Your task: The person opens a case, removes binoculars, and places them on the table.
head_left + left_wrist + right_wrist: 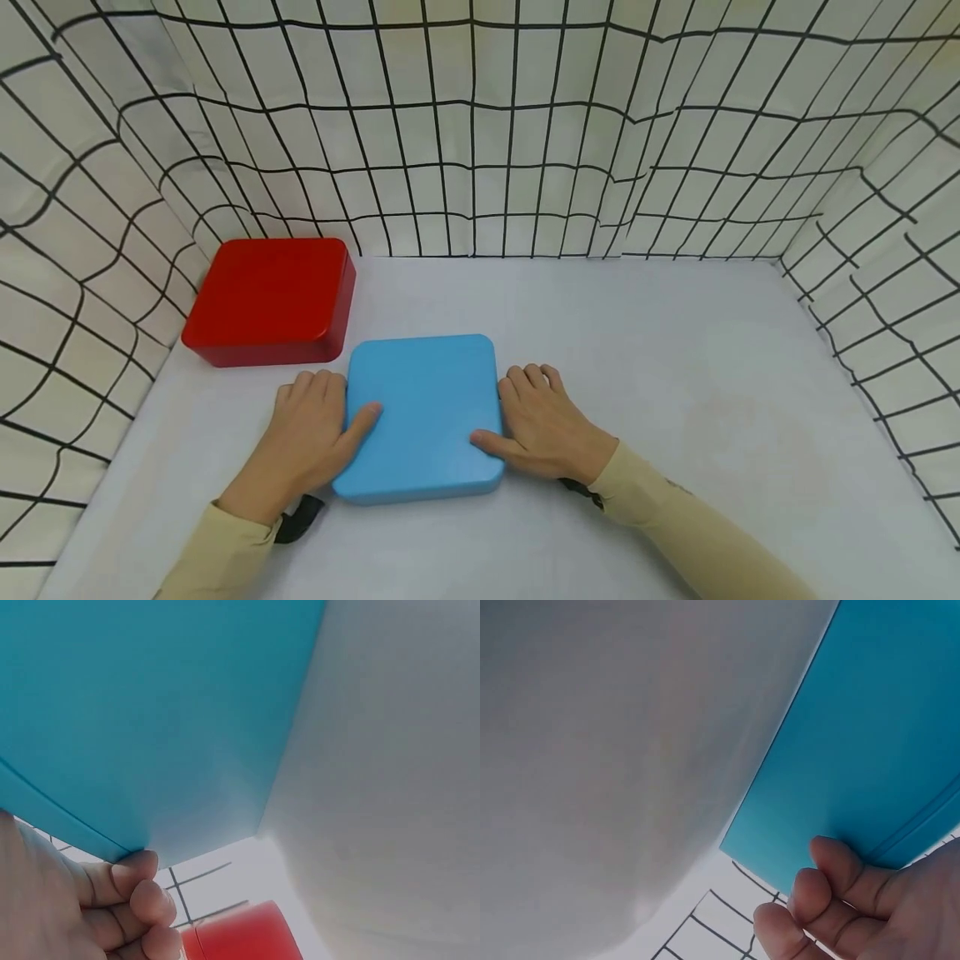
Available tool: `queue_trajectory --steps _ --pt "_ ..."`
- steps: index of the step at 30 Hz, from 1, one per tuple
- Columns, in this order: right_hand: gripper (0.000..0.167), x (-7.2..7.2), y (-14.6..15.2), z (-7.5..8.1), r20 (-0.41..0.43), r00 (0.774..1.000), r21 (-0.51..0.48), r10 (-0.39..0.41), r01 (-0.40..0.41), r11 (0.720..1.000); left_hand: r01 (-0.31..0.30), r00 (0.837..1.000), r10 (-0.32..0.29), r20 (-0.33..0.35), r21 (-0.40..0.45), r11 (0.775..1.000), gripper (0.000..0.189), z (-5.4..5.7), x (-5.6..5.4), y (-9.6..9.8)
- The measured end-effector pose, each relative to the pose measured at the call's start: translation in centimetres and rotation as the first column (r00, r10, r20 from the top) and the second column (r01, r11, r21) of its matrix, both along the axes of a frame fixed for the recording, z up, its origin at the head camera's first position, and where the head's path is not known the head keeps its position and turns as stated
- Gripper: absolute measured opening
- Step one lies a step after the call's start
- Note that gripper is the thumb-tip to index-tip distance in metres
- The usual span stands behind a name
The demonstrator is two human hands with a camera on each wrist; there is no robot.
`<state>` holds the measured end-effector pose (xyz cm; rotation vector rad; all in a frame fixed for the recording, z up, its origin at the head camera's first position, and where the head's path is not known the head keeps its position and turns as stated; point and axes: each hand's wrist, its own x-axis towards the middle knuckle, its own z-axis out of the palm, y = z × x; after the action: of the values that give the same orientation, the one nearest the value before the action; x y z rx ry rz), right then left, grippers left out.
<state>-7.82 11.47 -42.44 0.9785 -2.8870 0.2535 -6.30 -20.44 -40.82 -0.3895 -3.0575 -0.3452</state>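
Note:
A light blue rounded square box (423,417) lies between the two hands on the white table. My left hand (311,433) grips its left side, thumb on the top face and fingers along the side wall. Opposite, my right hand (547,425) holds the right side in the same way, its thumb over the top edge. Close to the left fingers (154,900), a thin seam runs along the blue side wall (150,727). The right wrist view shows a like seam on its blue wall (855,750), with fingertips (832,859) against it.
Behind and left of the blue box sits a red rounded box (270,292) on the white table (637,350). White walls with a black grid (491,133) close off the back and both sides. A dark wrist strap (300,518) shows below the left hand.

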Motion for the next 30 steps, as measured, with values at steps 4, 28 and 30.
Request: queue_trajectory --steps 4,28,30 --pt "0.065 0.0 0.7 0.0 0.023 1.000 0.006 -0.004 0.004 1.000 0.010 1.000 -0.010 0.007 0.011 1.000 0.051 -0.1 -0.1 0.6" --pt "0.060 -0.6 4.9 -0.2 0.062 0.998 -0.012 0.001 0.000 1.000 0.101 0.994 -0.104 0.046 0.064 0.993 0.049 -0.2 -0.8 3.4" --pt "0.061 -0.5 5.1 -0.1 0.054 0.999 -0.010 0.003 -0.002 1.000 0.106 0.993 -0.109 0.048 0.069 0.992 0.048 -0.2 -0.8 3.5"
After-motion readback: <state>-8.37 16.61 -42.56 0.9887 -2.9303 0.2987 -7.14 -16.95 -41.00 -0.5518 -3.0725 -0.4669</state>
